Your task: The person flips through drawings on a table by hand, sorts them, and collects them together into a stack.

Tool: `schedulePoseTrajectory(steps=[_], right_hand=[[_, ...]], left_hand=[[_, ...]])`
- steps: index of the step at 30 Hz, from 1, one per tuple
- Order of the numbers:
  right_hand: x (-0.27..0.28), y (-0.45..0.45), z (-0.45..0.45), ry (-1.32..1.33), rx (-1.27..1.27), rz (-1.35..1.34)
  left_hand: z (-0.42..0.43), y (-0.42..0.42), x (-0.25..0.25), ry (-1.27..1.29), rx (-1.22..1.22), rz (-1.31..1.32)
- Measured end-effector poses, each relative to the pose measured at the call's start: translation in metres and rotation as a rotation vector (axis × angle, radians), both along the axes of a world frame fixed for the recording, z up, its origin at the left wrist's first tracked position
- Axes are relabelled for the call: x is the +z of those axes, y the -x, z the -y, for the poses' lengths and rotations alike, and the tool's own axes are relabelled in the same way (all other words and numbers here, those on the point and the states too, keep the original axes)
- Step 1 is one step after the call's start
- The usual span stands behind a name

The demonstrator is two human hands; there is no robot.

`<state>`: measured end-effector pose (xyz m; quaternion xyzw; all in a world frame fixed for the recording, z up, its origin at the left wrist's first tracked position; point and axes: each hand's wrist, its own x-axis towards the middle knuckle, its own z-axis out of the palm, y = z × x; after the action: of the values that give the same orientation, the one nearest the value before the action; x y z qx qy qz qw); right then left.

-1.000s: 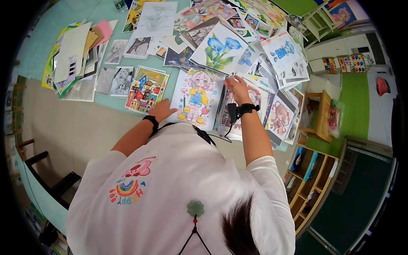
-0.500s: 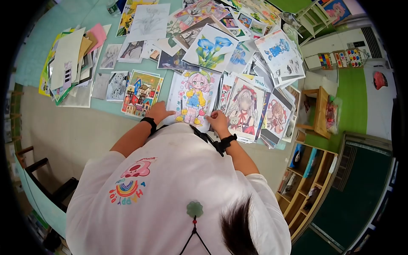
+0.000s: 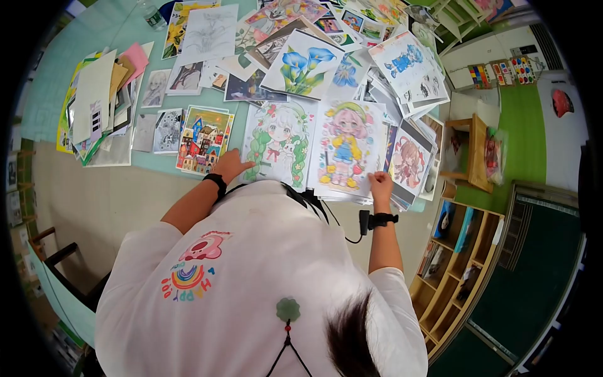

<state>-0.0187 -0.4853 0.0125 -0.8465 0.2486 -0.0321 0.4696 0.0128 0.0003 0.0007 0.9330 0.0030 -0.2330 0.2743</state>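
Pale green table (image 3: 81, 39) across upper left of frame. Beige floor (image 3: 94, 195) below it. Dark chair (image 3: 69, 264) at lower left. Bright green strip of floor (image 3: 531, 151) at right; wooden stool (image 3: 472, 154) beside it. Wooden shelf (image 3: 461, 267) and dark green board (image 3: 534, 283) at lower right.

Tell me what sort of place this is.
Probably an art classroom or studio: drawings and paintings cover much of the table, bright paint sets sit off to the right, and a dark green board with ruled lines stands beyond the wooden shelves.
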Motion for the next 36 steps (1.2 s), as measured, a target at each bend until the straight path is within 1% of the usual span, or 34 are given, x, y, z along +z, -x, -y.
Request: schedulePoseTrajectory(steps=[2,5,6,9,11,13,15,18,21,24,27,30,34,36], right_hand=[[-0.001,0.001,0.022,0.027,-0.063,-0.055],[-0.014,0.001,0.04,0.156,-0.062,-0.079],[-0.007,0.0,0.035,0.393,-0.038,-0.126],[0.011,-0.015,-0.016,0.782,0.107,0.185],[-0.002,-0.021,-0.058,0.364,0.281,0.098],[0.006,-0.021,-0.116,0.039,0.441,0.03],[-0.005,-0.024,-0.151,0.004,0.605,-0.03],[-0.011,-0.029,-0.179,0.353,0.685,-0.12],[0.001,-0.033,-0.186,0.372,0.654,-0.176],[0.024,-0.032,-0.191,0.422,0.665,-0.115],[0.038,-0.033,-0.196,0.313,0.583,-0.135],[0.03,-0.034,-0.193,0.231,0.569,-0.174],[0.013,-0.032,-0.171,0.236,0.414,-0.047],[0.01,-0.034,-0.135,0.272,0.331,0.075]], left_hand=[[0.003,0.003,0.004,-0.021,0.026,-0.014],[0.009,0.002,0.007,-0.06,0.047,-0.006],[0.009,0.001,0.004,-0.051,0.048,-0.012],[0.009,-0.001,0.002,-0.042,0.044,-0.04],[0.009,0.004,0.001,-0.04,0.056,-0.05],[0.01,0.004,0.0,-0.038,0.08,-0.032],[0.01,0.003,0.006,-0.025,0.079,-0.06],[0.01,0.005,0.009,-0.034,0.07,-0.049],[0.01,0.007,0.008,-0.041,0.067,-0.031],[0.01,0.006,0.007,-0.034,0.057,-0.052],[0.008,0.005,0.001,-0.041,0.041,-0.032],[0.006,0.006,-0.004,-0.047,0.03,-0.001],[0.005,0.004,0.002,-0.02,0.042,-0.009],[-0.001,0.003,-0.009,0.001,0.032,-0.009]])
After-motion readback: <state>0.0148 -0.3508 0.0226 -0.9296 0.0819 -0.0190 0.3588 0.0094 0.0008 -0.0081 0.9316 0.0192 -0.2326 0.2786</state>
